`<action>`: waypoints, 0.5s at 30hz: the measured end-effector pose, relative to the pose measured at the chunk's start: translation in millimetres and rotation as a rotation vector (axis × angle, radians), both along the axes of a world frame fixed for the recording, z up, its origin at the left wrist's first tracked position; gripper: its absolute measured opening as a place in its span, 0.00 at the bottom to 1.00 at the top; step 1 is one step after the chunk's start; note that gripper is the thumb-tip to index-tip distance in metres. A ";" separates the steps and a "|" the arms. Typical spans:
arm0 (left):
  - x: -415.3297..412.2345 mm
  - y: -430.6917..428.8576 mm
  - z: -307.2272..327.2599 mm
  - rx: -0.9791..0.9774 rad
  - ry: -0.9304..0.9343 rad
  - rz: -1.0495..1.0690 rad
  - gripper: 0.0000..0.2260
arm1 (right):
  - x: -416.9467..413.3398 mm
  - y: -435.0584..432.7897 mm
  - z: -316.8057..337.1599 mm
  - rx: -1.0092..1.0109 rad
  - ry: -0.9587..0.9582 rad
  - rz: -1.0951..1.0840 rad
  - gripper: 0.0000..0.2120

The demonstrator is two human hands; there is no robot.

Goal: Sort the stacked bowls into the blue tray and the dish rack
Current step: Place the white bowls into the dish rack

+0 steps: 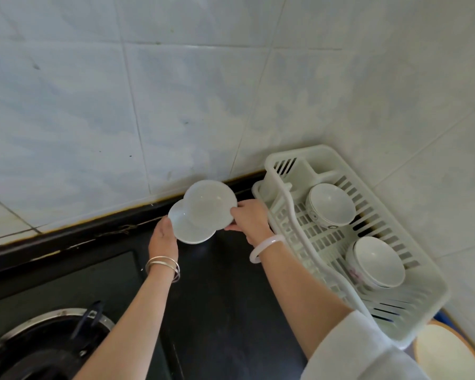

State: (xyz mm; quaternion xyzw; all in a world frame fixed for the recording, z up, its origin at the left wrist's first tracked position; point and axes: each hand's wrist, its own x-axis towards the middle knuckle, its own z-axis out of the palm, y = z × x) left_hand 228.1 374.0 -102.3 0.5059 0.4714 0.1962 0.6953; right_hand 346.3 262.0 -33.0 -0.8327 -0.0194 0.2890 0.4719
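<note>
Beyond my white sleeve (pixel 368 352), my right grip (pixel 251 219) clamps the upper bowl (pixel 210 205), my left grip (pixel 162 238) the lower bowl (pixel 188 234), above the dark surface (pixel 217 283), and the dish rack (pixel 324 150) lies just right, nearest my right grip.

Both bare forearms reach up to mid-frame; the left hand (pixel 162 237) grips the lower bowl (pixel 188 233), the right hand (pixel 251 218) pinches the upper bowl (pixel 209 205).

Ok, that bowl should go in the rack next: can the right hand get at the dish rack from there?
Probably yes: the right hand, gripping the upper bowl, sits beside the dish rack with nothing between them.
</note>
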 end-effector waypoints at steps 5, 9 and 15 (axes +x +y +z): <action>-0.3 -0.3 3.5 -0.081 -0.081 0.060 0.17 | -6.3 10.9 -3.4 -0.192 -0.121 0.079 0.06; -0.9 2.4 1.8 0.008 -0.016 -0.015 0.17 | -11.5 15.5 -3.2 -0.277 -0.171 0.131 0.05; 2.2 9.3 -1.0 0.077 0.099 -0.089 0.16 | -12.5 19.6 -9.9 -0.328 -0.177 0.188 0.02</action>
